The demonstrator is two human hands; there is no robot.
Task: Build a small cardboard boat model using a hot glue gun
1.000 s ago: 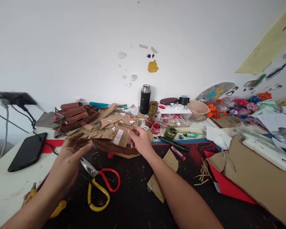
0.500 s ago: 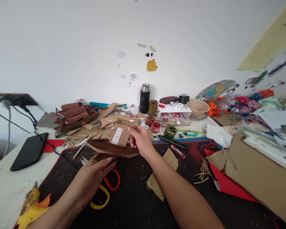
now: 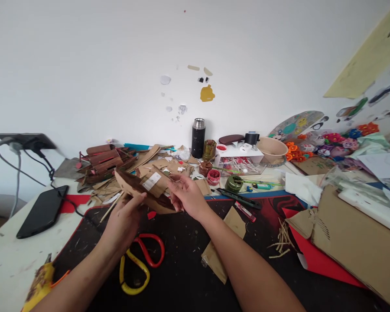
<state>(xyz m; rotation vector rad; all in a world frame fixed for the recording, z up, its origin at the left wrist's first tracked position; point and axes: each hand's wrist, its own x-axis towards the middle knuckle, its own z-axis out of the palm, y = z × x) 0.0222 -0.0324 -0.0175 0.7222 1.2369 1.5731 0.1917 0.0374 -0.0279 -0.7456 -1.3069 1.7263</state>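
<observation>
My left hand grips the left end of a boat-shaped cardboard hull, dark brown inside and tilted, with the thumb along its near side. Between the fingers of my right hand is a small cardboard piece with a white label on it. The piece sits at the hull's opening; whether it touches the inside I cannot tell. Below my left hand, scissors with one yellow and one red handle lie on the black mat. Their blades are hidden by that hand.
Cardboard scraps and a brown model boat lie behind my hands. Open paint jars, a black flask and a cutter knife are further right. A yellow glue gun and a phone lie left.
The hull has tilted, its left end now higher. My left hand has gone from beneath it to gripping its left end. My right hand has moved slightly left with the cardboard piece.
</observation>
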